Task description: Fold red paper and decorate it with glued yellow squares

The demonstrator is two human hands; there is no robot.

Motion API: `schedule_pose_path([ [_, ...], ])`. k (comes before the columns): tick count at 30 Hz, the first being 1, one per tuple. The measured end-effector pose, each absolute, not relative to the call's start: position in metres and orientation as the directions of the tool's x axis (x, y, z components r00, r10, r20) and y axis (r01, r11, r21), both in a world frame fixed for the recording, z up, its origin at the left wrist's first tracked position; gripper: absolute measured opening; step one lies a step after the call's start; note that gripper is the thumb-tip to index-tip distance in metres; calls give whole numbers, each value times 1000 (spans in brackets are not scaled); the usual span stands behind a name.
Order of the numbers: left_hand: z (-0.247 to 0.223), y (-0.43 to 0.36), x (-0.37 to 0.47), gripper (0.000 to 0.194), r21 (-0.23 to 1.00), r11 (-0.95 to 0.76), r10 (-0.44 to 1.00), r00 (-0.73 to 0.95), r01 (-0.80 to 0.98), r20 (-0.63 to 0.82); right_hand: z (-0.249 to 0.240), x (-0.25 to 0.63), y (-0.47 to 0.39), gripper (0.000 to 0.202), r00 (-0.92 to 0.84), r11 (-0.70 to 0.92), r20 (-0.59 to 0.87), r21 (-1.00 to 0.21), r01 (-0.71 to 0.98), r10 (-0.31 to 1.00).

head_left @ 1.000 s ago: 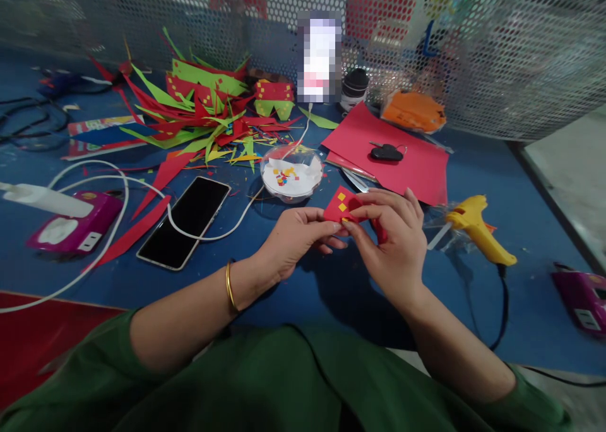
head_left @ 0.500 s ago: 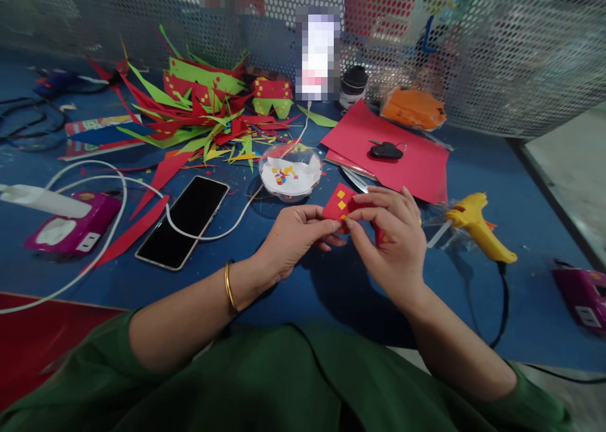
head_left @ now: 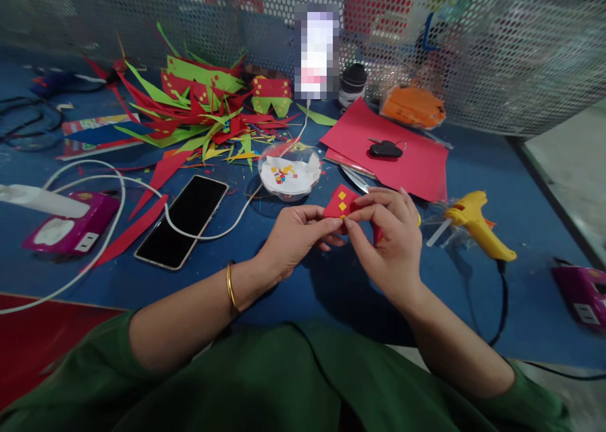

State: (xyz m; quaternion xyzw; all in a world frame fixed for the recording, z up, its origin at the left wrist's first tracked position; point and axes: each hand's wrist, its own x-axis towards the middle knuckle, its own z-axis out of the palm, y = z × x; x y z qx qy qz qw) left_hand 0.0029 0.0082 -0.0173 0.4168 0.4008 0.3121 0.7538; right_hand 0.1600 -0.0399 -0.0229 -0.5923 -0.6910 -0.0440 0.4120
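Between my two hands is a folded piece of red paper (head_left: 335, 203) with yellow diamond shapes on it. My left hand (head_left: 299, 239) grips its lower left edge between thumb and fingers. My right hand (head_left: 391, 239) pinches the lower right side, its thumb and index fingertip close to the lowest yellow diamond. Part of the paper is hidden behind the right fingers. Just beyond the hands stands a clear round bowl (head_left: 265, 186) with a white paper lining and small red, yellow and blue paper bits in it.
A yellow glue gun (head_left: 480, 223) lies to the right, near red sheets (head_left: 402, 129) with a car key (head_left: 386, 149) on top. Scissors (head_left: 354, 178) lie partly under them. On the left are a phone (head_left: 184, 223), a white cable (head_left: 113, 178), and a pile of paper strips (head_left: 199, 113).
The red paper tilts slightly between my fingers. Both hands keep their hold with barely any movement, and the whole view shifts a little.
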Motion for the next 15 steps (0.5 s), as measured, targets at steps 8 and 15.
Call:
schedule_pose_path([
  [8,-17,9,4,9,905,414,834,438,-98,-334,-23,158,-41,5,18,287,667,-345,894,745],
  [15,-16,8,3,9,899,425,832,438,-108,-341,-20,159,-42,6,5,281,706,-289,915,708],
])
